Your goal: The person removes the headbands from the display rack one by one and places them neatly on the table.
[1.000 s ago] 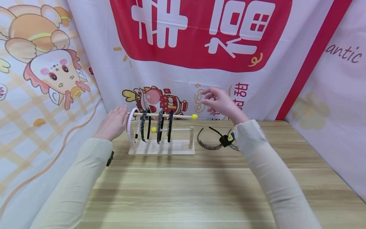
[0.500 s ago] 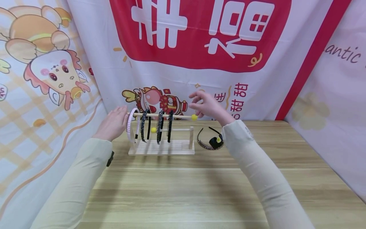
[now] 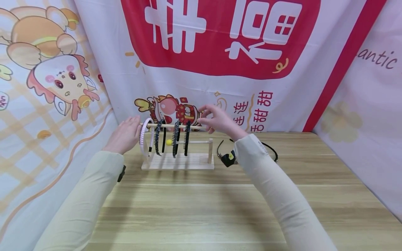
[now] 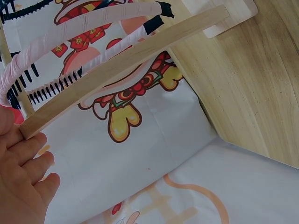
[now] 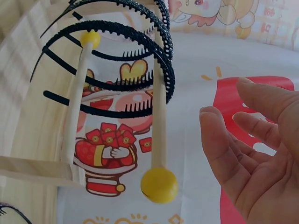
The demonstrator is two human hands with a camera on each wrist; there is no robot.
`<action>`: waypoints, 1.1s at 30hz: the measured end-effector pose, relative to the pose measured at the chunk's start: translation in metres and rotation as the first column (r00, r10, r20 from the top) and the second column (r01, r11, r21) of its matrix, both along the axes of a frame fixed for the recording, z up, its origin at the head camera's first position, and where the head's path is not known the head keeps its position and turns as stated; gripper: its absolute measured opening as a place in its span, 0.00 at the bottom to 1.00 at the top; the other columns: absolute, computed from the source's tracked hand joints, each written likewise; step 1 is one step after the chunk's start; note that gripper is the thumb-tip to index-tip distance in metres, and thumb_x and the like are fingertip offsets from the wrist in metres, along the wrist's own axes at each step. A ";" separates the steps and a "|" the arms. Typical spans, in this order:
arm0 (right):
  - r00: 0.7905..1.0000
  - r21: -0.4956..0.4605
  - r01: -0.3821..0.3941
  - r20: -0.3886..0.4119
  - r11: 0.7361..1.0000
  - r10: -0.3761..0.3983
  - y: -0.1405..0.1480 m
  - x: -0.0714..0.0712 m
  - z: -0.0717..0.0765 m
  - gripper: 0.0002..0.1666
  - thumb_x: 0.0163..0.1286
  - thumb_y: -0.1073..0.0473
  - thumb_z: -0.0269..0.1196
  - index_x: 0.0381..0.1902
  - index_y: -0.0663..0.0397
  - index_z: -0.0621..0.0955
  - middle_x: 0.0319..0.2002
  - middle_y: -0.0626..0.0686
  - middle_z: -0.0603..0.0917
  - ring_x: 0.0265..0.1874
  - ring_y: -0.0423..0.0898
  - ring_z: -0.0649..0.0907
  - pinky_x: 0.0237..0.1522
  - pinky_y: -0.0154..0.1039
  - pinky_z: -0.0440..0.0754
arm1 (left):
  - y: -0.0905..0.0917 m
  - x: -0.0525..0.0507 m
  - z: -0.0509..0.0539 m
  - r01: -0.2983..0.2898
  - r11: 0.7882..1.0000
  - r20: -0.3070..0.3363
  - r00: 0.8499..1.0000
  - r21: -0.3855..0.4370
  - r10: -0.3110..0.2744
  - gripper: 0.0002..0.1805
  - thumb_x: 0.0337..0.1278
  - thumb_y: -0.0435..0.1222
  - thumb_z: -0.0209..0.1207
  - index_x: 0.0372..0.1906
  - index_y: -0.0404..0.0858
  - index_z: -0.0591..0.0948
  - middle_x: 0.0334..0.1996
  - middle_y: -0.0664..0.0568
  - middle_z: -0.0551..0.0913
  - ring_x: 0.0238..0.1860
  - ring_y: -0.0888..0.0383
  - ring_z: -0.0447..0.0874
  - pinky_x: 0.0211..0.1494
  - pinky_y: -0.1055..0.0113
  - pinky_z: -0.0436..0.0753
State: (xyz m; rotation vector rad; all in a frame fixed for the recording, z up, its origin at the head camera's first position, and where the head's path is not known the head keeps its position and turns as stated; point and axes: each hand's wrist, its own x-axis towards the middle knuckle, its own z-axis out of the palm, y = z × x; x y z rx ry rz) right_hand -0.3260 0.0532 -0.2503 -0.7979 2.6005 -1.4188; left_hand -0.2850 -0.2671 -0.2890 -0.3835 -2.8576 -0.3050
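My left hand [image 3: 123, 136] touches the top of the left post [image 4: 128, 69] of a wooden headband rack [image 3: 163, 164], its fingers nearly straight. From the rack's upper rod hang a pale pink headband [image 3: 142, 138] at the left and several black toothed headbands [image 3: 186, 141] to its right. My right hand [image 3: 220, 122] hovers by the rod's right end, fingers loosely bent, holding nothing. The right wrist view shows a gap between this hand and the yellow ball [image 5: 159, 185] on the rod's tip; in the head view the hand hides that ball.
On the wooden table [image 3: 194, 209], right of the rack, lie headbands, one with a black bow [image 3: 228, 159]; my right sleeve partly covers them. A shorter lower rod [image 5: 77, 107] carries another yellow ball [image 3: 169, 142]. Printed cloth walls [image 3: 188, 83] stand behind and at both sides.
My right hand has moved left and slightly down, from above the table headbands to the rod's right end. My left hand and the hanging headbands have stayed put.
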 end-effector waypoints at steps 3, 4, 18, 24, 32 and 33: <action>1.000 0.011 -0.006 0.013 1.000 0.006 -0.007 0.001 -0.003 0.25 0.64 0.58 0.62 0.58 0.54 0.71 0.45 0.55 0.75 0.27 0.56 0.80 0.26 0.42 0.84 | 0.000 0.000 0.000 -0.003 1.000 0.008 1.000 -0.004 0.003 0.28 0.72 0.38 0.31 0.67 0.23 0.49 0.65 0.28 0.52 0.67 0.34 0.45 0.69 0.46 0.42; 1.000 0.016 -0.007 0.017 1.000 0.007 -0.009 0.001 -0.005 0.25 0.63 0.58 0.62 0.57 0.54 0.71 0.45 0.54 0.75 0.27 0.55 0.80 0.26 0.42 0.84 | 0.000 0.000 0.000 -0.003 1.000 0.011 1.000 -0.004 0.003 0.28 0.72 0.38 0.31 0.67 0.23 0.49 0.66 0.28 0.52 0.67 0.34 0.45 0.69 0.46 0.42; 0.997 0.087 -0.033 0.072 0.996 0.027 -0.032 -0.001 -0.027 0.30 0.63 0.54 0.63 0.62 0.49 0.67 0.55 0.58 0.71 0.30 0.56 0.81 0.27 0.42 0.84 | 0.000 0.002 0.001 -0.015 1.000 0.023 1.000 -0.014 0.015 0.28 0.72 0.39 0.31 0.68 0.24 0.49 0.66 0.29 0.52 0.67 0.35 0.45 0.69 0.45 0.41; 0.996 0.108 -0.036 0.086 0.993 0.027 -0.042 0.002 -0.036 0.32 0.63 0.55 0.63 0.63 0.49 0.66 0.62 0.60 0.67 0.30 0.54 0.82 0.29 0.44 0.84 | 0.000 0.003 0.002 -0.015 1.000 0.022 1.000 -0.013 0.015 0.28 0.72 0.38 0.31 0.68 0.24 0.49 0.66 0.29 0.52 0.67 0.35 0.46 0.69 0.45 0.40; 0.996 0.104 -0.013 0.086 0.994 0.004 -0.049 0.005 -0.040 0.30 0.64 0.58 0.62 0.62 0.52 0.66 0.63 0.58 0.66 0.30 0.55 0.82 0.29 0.41 0.84 | 0.000 0.003 0.002 -0.011 1.000 0.013 1.000 -0.012 0.011 0.28 0.72 0.38 0.31 0.68 0.24 0.49 0.66 0.29 0.52 0.67 0.35 0.46 0.69 0.45 0.41; 0.997 0.106 -0.011 0.076 0.994 0.003 -0.050 0.004 -0.041 0.29 0.64 0.59 0.62 0.62 0.52 0.67 0.62 0.57 0.67 0.28 0.54 0.82 0.28 0.40 0.84 | 0.000 0.004 0.002 -0.011 1.000 0.011 1.000 -0.010 0.011 0.28 0.72 0.38 0.31 0.68 0.24 0.49 0.66 0.29 0.52 0.67 0.35 0.46 0.69 0.45 0.41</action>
